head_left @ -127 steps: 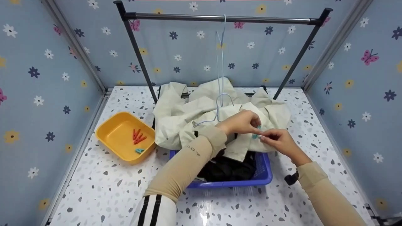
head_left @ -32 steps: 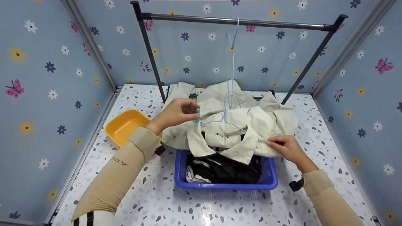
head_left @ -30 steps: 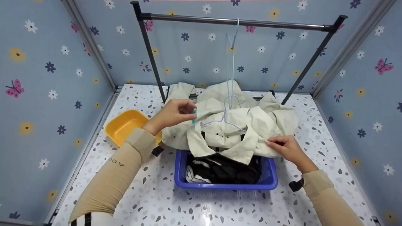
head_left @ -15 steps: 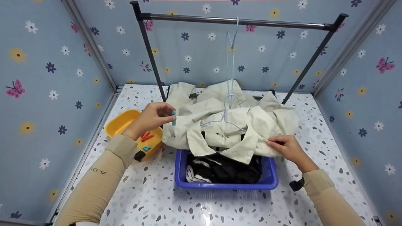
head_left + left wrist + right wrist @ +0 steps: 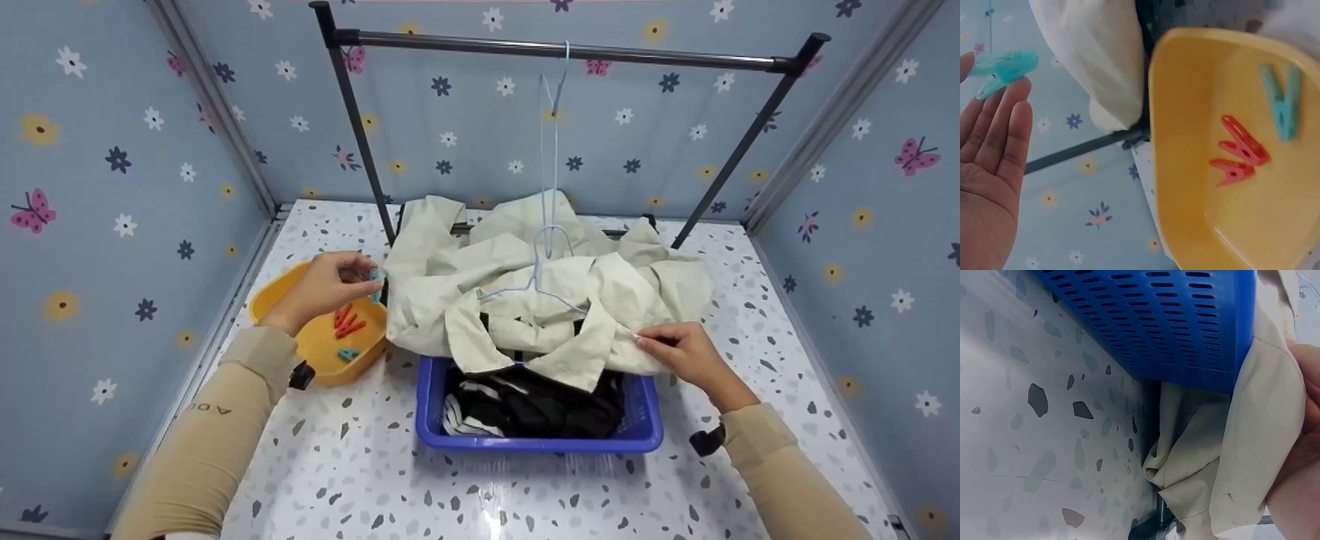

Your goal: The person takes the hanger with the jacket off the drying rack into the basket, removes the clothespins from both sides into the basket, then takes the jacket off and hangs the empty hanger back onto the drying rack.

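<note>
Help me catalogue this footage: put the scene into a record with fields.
left hand: pinches a teal plastic clothespin
right hand: holds a cream collared cloth garment
yellow rounded plastic tray: two red plastic clothespins, another teal clothespin
blue rectangular plastic basket: black and white cloth inside
thin pale-blue hanger: at the garment's neck
dark metal rack: behind, a second hanger hooked on its rail

Left arm [image 5: 206, 431] and right arm [image 5: 787, 469] extend forward, well apart.
The left hand [image 5: 324, 283] pinches with thumb and fingertips; the right hand [image 5: 682, 352], lower in the head view, also pinches, thumb against fingers.
</note>
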`<state>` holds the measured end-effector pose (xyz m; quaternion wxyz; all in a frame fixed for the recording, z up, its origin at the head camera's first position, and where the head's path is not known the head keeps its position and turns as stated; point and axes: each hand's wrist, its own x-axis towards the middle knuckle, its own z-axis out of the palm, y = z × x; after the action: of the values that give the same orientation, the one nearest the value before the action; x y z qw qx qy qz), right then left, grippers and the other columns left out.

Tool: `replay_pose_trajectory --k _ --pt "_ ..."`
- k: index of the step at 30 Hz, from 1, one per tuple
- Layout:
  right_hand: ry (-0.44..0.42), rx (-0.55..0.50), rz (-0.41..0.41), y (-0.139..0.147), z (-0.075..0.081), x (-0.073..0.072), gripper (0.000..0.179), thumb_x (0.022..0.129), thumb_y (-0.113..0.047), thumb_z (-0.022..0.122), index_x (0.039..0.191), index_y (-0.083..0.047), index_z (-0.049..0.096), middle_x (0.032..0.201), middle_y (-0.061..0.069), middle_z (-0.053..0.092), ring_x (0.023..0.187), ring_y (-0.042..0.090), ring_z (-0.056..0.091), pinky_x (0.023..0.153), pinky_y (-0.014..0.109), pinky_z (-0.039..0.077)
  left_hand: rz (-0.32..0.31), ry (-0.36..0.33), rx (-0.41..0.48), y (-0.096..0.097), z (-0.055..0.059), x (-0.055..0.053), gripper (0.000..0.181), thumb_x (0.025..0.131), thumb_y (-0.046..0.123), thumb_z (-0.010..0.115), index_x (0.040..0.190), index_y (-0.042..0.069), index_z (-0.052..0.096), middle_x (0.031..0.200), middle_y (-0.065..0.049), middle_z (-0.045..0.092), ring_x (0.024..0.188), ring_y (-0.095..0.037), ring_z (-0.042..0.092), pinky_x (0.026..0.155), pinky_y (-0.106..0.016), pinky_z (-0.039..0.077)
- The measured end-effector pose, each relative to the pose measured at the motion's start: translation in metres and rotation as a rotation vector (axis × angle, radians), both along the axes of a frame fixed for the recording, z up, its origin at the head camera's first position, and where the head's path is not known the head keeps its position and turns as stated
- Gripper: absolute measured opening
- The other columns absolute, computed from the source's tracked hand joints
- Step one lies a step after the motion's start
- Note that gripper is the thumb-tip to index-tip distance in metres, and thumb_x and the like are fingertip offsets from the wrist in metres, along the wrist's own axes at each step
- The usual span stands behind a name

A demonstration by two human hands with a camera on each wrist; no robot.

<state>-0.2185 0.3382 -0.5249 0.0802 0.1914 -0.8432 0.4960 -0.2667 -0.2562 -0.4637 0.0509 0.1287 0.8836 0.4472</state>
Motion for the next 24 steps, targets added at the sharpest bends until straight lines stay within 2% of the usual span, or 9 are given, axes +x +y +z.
replay_pose_trajectory --k 6,10,14,21,24 --pt "-0.012 -0.006 0.004 -0.001 0.001 0.0 0.008 0.086 0.015 0.08 0.093 0.011 0.082 0.096 0.023 0.081 0.089 -0.011 0.068 0.079 0.007 0.053 0.023 -0.024 -0.048 -0.021 -0.008 -0.004 0.042 0.103 0.027 0.077 0.132 -0.002 0.07 0.122 -0.02 0.074 0.107 -0.027 0.07 0.086 -0.016 0.056" --pt "-0.009 -0.003 0.009 0.0 0.0 0.0 0.008 0.086 0.015 0.079 0.094 0.012 0.081 0.096 0.023 0.081 0.09 -0.011 0.068 0.079 0.006 0.053 0.038 -0.036 -0.1 -0.033 -0.013 -0.006 0.042 0.103 0.027 0.077 0.133 -0.001 0.07 0.123 -0.02 0.074 0.109 -0.03 0.07 0.092 -0.025 0.057" --pt "-0.013 -0.009 0.008 0.001 0.0 0.001 0.007 0.086 0.014 0.079 0.093 0.013 0.081 0.096 0.015 0.083 0.09 -0.01 0.068 0.079 0.007 0.053 0.044 -0.043 -0.144 -0.042 -0.018 -0.008 0.039 0.103 0.024 0.076 0.131 -0.003 0.07 0.122 -0.02 0.074 0.107 -0.029 0.069 0.093 -0.031 0.057" --pt "-0.012 -0.009 0.011 0.001 0.001 0.001 0.008 0.087 0.015 0.079 0.093 0.012 0.081 0.094 0.002 0.083 0.088 -0.009 0.069 0.077 0.008 0.053 0.025 -0.04 -0.15 -0.055 -0.034 -0.006 0.032 0.101 0.018 0.078 0.124 -0.004 0.072 0.113 -0.017 0.075 0.099 -0.023 0.068 0.087 -0.026 0.055" --pt "-0.008 -0.004 0.008 0.0 0.001 0.002 0.008 0.087 0.015 0.079 0.094 0.012 0.081 0.094 0.005 0.083 0.089 -0.01 0.069 0.078 0.008 0.053 0.009 -0.048 -0.149 -0.058 -0.043 -0.005 0.03 0.099 0.017 0.08 0.12 -0.004 0.074 0.109 -0.016 0.076 0.095 -0.019 0.068 0.084 -0.024 0.056"
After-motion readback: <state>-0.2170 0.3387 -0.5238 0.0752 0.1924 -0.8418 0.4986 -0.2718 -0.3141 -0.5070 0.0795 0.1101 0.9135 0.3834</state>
